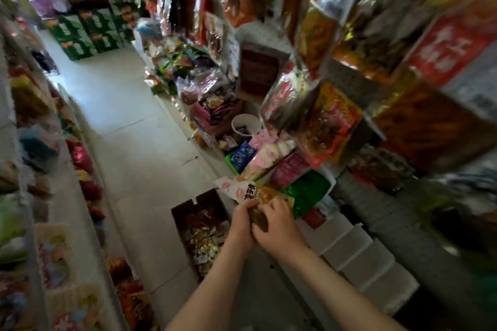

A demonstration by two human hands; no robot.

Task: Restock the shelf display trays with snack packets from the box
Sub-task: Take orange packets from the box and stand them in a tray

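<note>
snack packets (248,191) clutched by both hands: left hand (240,223), right hand (280,226), fingers curled.

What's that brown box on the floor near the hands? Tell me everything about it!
The cardboard box is brown, and its top flaps are open and raised. It sits on the pale floor. Shiny gold, red and white snack packets lie jumbled inside. Neither hand touches it: the left hand and right hand grip a packet bundle nearby.
</note>
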